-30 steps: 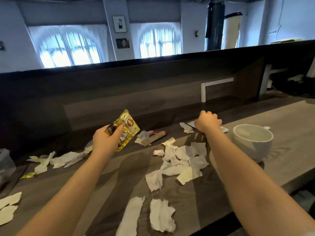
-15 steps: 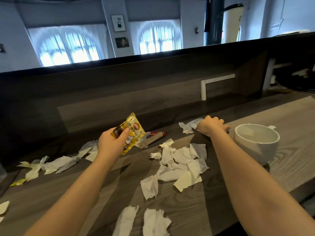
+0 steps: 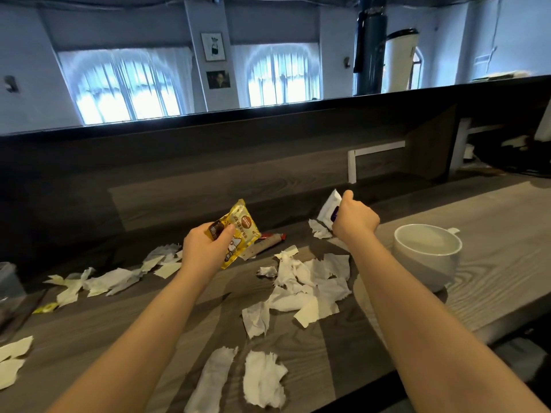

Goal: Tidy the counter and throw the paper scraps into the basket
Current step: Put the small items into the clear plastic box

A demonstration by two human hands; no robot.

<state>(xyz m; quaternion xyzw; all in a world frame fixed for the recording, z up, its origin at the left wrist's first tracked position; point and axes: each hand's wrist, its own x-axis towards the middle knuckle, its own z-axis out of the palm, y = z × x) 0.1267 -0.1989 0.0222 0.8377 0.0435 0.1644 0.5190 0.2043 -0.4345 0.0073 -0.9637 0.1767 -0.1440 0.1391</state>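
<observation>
My left hand [image 3: 205,248] holds a yellow snack wrapper [image 3: 240,231] above the grey wooden counter [image 3: 492,234]. My right hand [image 3: 354,219] is raised off the counter and grips a white wrapper with a purple mark [image 3: 329,208]. Torn white paper scraps [image 3: 310,281] lie in a heap between my arms, with more scraps [image 3: 113,278] spread to the left and two larger pieces [image 3: 262,378] near the front edge. A brown and red stick wrapper [image 3: 268,244] lies behind my left hand. No basket is in view.
A large white cup [image 3: 426,257] stands on the counter right of my right arm. A raised dark wooden ledge [image 3: 268,150] runs along the back. A grey container [image 3: 9,281] sits partly cut off at the far left edge.
My right hand closed on the white wrapper beside the cup and lifted it off the counter. My left hand kept hold of the yellow wrapper and stayed roughly in place.
</observation>
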